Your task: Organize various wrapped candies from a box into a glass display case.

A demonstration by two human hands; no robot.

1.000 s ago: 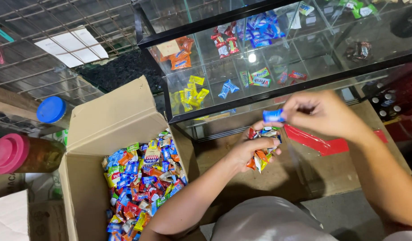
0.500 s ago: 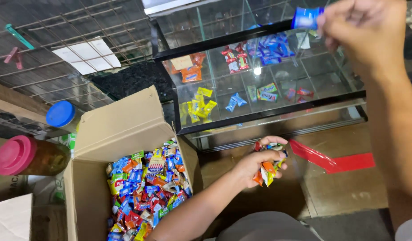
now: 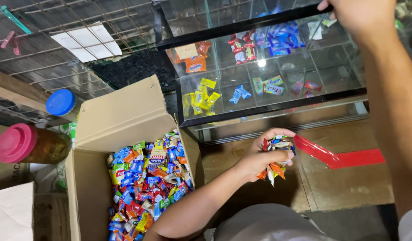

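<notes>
My left hand [image 3: 259, 160] is closed around a bunch of wrapped candies [image 3: 276, 145] in mixed colours, held low in front of a glass display case [image 3: 259, 27] with a black frame. My right hand [image 3: 360, 13] is raised over the case's top right edge. Its fingers are cut off by the picture's edge, so nothing can be seen in them. Inside the case, candies lie sorted by colour in glass compartments: orange [image 3: 195, 64], yellow [image 3: 203, 96], blue [image 3: 239, 93], red [image 3: 238, 49]. To the left an open cardboard box [image 3: 112, 120] holds several loose mixed candies [image 3: 148, 178].
A pink-lidded jar [image 3: 16, 143] and a blue-lidded jar [image 3: 60, 101] stand left of the box under a wire rack [image 3: 58, 27]. A red tape strip [image 3: 344, 156] lies on the brown surface below the case. A white sheet [image 3: 11, 214] sits at bottom left.
My right hand rose from beside the left hand to above the case, carrying a blue candy that is out of sight now. The left hand stayed put with its bunch.
</notes>
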